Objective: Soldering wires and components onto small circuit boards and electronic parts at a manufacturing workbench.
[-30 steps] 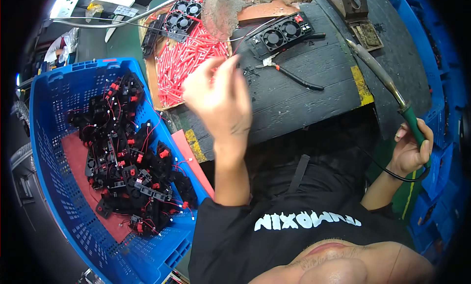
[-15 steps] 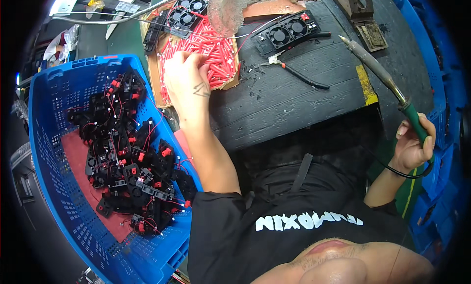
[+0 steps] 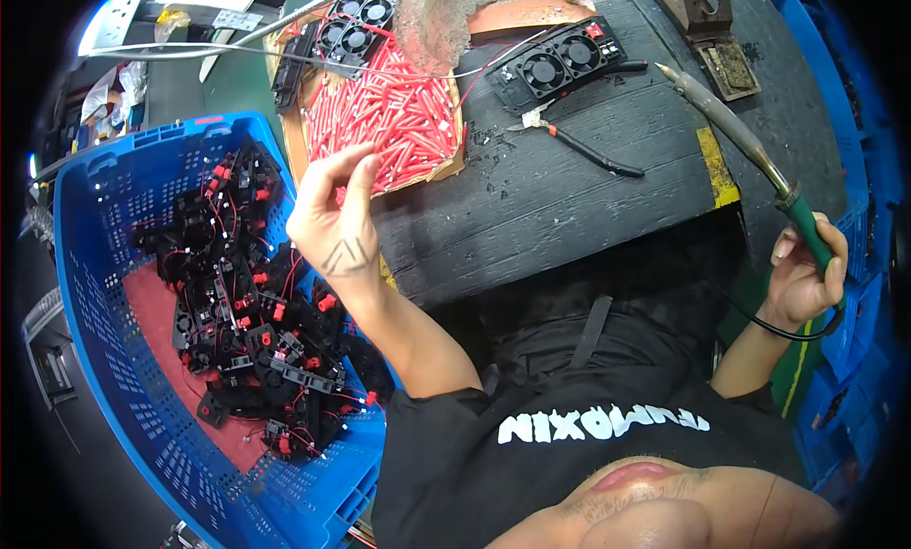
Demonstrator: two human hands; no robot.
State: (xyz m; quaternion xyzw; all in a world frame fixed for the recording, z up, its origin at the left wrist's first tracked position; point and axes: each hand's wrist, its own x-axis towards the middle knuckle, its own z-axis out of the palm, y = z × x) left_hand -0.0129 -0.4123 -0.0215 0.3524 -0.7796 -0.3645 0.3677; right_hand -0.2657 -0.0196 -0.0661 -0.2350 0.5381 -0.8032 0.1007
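My right hand (image 3: 805,281) is closed around the green handle of a soldering iron (image 3: 729,127), whose tip points up and left over the bench. My left hand (image 3: 334,222) is just above the near-left edge of a cardboard box of red tubes (image 3: 380,122). Its thumb and index finger come close in a pinch; a bit of red shows in the gap, but I cannot tell whether it is held or lies behind. A black twin-fan unit (image 3: 555,65) rests on the bench, with black-handled cutters (image 3: 590,152) on its near side.
At the left stands a blue crate (image 3: 104,340) with many black fan parts (image 3: 256,331) and red-wired pieces. Another fan unit (image 3: 356,25) lies on the box's far end. A soldering stand (image 3: 716,46) is at the far right of the bench (image 3: 541,226). A cable crosses above the box.
My left hand has drawn back from the middle of the red tubes, moving toward me and slightly left. My right hand keeps hold of the soldering iron in nearly the same place.
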